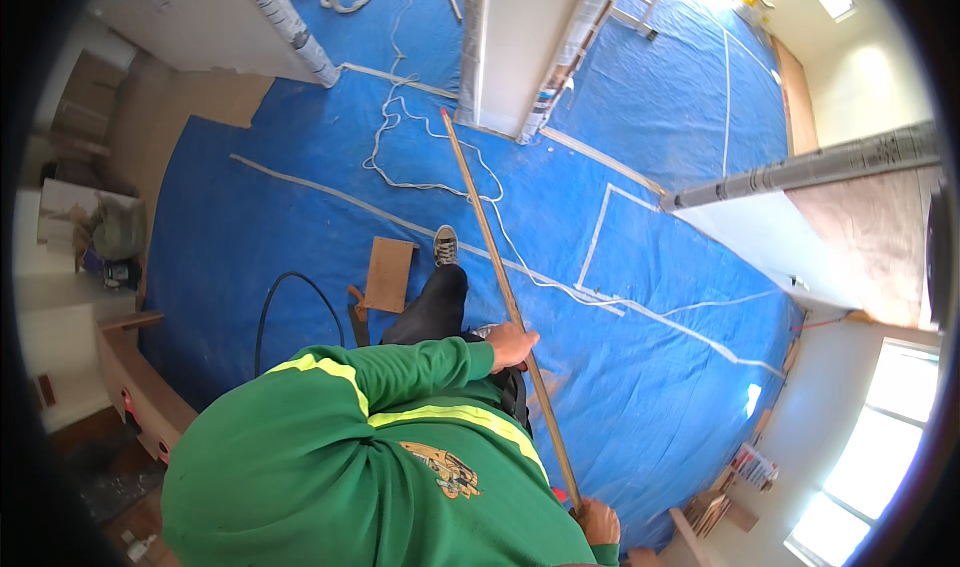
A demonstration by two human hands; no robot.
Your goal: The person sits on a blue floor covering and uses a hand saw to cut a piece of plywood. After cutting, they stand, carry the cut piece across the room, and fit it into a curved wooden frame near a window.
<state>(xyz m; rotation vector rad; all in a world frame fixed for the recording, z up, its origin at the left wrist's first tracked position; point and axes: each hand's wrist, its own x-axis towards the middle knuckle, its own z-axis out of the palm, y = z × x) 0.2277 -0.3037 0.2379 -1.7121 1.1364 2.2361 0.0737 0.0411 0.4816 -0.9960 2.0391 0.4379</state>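
Observation:
A long, thin wooden strip [487, 221] slants across the middle of the view, its far end tipped in pinkish red. My left hand [512, 347] is closed around it about midway along, in front of my body. Farther down, close to the lower edge, my right hand [600, 522] grips the near end. Part of the fingers of both hands is hidden by the strip and my sleeves. A brown cardboard-like flat piece [388, 275] lies on the floor beside my shoe [446, 246], left of the strip.
Blue sheeting [230, 207] with pale tape lines covers the floor. A white cord [385, 132] snakes under the strip. A black hose or cable [300, 277] curves at left. Wrapped door frames [560, 67] stand ahead, a ladder [640, 12] beyond. Wood offcuts [705, 512] lie by the right wall.

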